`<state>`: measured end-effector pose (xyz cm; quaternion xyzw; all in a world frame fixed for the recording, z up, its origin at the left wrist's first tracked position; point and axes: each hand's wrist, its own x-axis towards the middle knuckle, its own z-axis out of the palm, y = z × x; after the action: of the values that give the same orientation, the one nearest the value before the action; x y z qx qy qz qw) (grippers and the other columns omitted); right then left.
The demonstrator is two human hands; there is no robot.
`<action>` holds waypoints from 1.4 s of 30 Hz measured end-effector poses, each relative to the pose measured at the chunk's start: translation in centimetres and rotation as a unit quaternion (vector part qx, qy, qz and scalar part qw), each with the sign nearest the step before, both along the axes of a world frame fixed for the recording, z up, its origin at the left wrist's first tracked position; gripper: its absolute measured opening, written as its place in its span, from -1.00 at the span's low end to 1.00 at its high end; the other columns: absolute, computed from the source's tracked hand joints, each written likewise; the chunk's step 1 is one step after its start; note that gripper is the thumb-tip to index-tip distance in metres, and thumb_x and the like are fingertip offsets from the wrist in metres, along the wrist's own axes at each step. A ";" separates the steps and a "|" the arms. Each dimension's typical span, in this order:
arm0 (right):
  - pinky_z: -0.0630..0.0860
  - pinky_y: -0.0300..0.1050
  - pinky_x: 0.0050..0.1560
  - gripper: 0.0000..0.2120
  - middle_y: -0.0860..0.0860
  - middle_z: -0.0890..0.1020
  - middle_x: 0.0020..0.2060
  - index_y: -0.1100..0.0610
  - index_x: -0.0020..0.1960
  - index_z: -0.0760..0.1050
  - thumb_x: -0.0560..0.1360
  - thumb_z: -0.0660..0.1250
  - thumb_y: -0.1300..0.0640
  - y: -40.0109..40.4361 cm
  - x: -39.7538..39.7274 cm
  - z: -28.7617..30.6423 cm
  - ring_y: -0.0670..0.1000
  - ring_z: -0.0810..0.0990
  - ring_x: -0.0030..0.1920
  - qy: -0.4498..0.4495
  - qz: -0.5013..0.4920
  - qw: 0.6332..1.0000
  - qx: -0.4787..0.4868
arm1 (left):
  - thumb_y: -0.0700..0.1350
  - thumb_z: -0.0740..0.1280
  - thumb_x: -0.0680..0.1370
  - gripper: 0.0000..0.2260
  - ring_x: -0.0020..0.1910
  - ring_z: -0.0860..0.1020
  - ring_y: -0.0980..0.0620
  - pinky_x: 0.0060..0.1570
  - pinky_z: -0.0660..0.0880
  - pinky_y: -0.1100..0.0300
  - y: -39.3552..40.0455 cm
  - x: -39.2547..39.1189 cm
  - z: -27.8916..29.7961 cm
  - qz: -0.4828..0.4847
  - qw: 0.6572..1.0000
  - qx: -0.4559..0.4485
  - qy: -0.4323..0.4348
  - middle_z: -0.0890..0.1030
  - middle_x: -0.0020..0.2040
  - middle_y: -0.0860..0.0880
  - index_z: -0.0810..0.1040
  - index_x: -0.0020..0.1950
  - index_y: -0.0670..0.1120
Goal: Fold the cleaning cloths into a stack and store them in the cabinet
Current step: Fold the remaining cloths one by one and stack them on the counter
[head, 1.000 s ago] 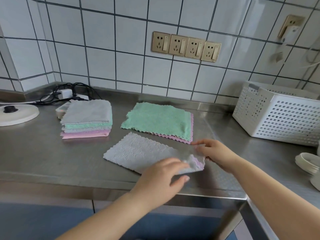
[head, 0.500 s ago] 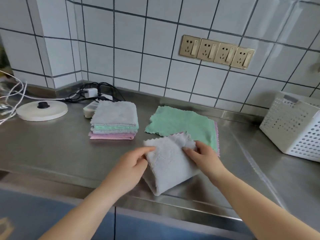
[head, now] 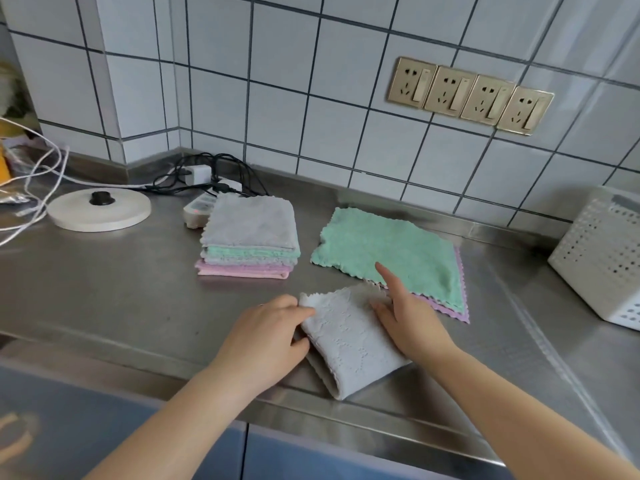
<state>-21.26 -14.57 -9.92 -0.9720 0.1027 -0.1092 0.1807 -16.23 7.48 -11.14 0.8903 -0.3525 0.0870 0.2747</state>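
Grey cloth (head: 349,337), folded, lying at front edge of steel surface (head: 104,289), near the middle, one end reaching the lip. Left hand (head: 266,337) on cloth's left side, thumb and fingers pinching its scalloped corner. Right hand (head: 408,320) flat on cloth's right side, fingers straight, index finger raised; grip holding nothing. Folded stack (head: 249,240) of grey, green and pink cloths toward back edge, left of centre. Green cloth (head: 388,251) spread flat over pink cloth (head: 457,306), right of stack. White basket (head: 602,254) at right edge. Round lid (head: 98,209) and cables (head: 207,168) toward back left corner.
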 end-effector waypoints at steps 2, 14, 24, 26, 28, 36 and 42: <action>0.50 0.06 -0.15 -0.40 0.01 0.50 -0.38 -0.12 0.51 -0.08 0.59 0.14 0.09 0.0 0.5 -0.1 0.10 0.56 -0.25 -0.003 -0.002 1.000 -0.010 | -0.07 0.28 0.51 -0.61 0.04 0.51 0.09 0.01 0.44 0.21 0.0 0.2 -0.3 0.000 1.000 0.007 0.002 0.47 0.14 0.10 0.44 0.35 0.09; 0.32 0.07 0.34 -0.44 0.00 0.42 0.37 0.01 0.38 0.35 0.46 -0.09 -0.10 4.7 -0.2 -1.6 0.05 0.40 0.36 -0.024 0.134 0.981 -0.136 | 0.07 -0.02 0.62 -0.42 0.52 -0.21 0.07 0.48 -0.24 0.17 -2.1 -1.3 0.4 -0.097 0.980 0.176 0.008 -0.15 0.56 -0.04 -0.16 0.54 -0.12; -0.09 0.12 0.50 -0.36 -0.11 -0.02 0.54 -0.12 0.52 -0.02 0.51 -0.10 -0.34 3.2 -0.6 -2.1 -0.07 -0.07 0.53 0.119 0.043 0.986 -0.108 | 0.23 -0.06 0.59 -0.34 0.51 -0.28 0.06 0.49 -0.24 0.11 -1.7 -1.1 -0.5 -0.084 0.955 0.283 0.035 -0.25 0.55 -0.04 -0.19 0.54 -0.09; -0.08 0.14 0.50 -0.40 -0.11 -0.03 0.54 -0.14 0.52 -0.01 0.54 -0.07 -0.31 2.9 -0.7 -1.9 -0.06 -0.07 0.53 0.119 0.032 0.987 -0.103 | 0.23 -0.08 0.59 -0.35 0.51 -0.28 0.04 0.49 -0.25 0.10 -1.6 -1.2 -0.4 -0.083 0.952 0.292 0.034 -0.25 0.54 -0.05 -0.20 0.54 -0.09; -0.06 0.15 0.50 -0.41 -0.09 -0.01 0.54 -0.14 0.52 -0.01 0.54 -0.08 -0.31 2.7 -0.6 -1.8 -0.03 -0.04 0.53 0.128 0.017 0.987 -0.096 | 0.24 -0.09 0.59 -0.35 0.51 -0.27 0.04 0.49 -0.24 0.08 -1.7 -1.2 -0.2 -0.088 0.947 0.305 0.038 -0.25 0.54 -0.06 -0.21 0.54 -0.09; 0.03 0.23 0.46 -0.30 -0.04 0.25 0.46 0.00 0.46 0.21 0.48 -0.08 -0.40 0.0 -4.0 -0.8 0.03 0.15 0.48 0.149 -0.091 0.978 -0.117 | 0.16 0.11 0.58 -0.40 0.48 0.18 -0.10 0.42 0.18 -0.04 -2.1 1.5 3.3 -0.075 0.952 0.294 0.045 0.16 0.53 -0.08 0.01 0.54 -0.04; 0.32 0.01 0.34 -0.39 0.00 0.40 0.31 0.03 0.34 0.35 0.43 0.23 -0.31 -0.3 -6.0 -0.2 0.08 0.34 0.32 0.121 -0.122 0.985 -0.021 | 0.09 0.29 0.53 -0.47 0.30 0.44 -0.04 0.22 0.40 0.17 -5.1 4.2 4.5 -0.041 0.956 0.265 0.117 0.44 0.38 -0.05 0.33 0.43 -0.12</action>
<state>-27.27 -14.91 -10.16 -0.9618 0.2395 -0.0143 0.1322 -11.99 2.35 -6.63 0.9197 -0.3648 -0.1262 0.0714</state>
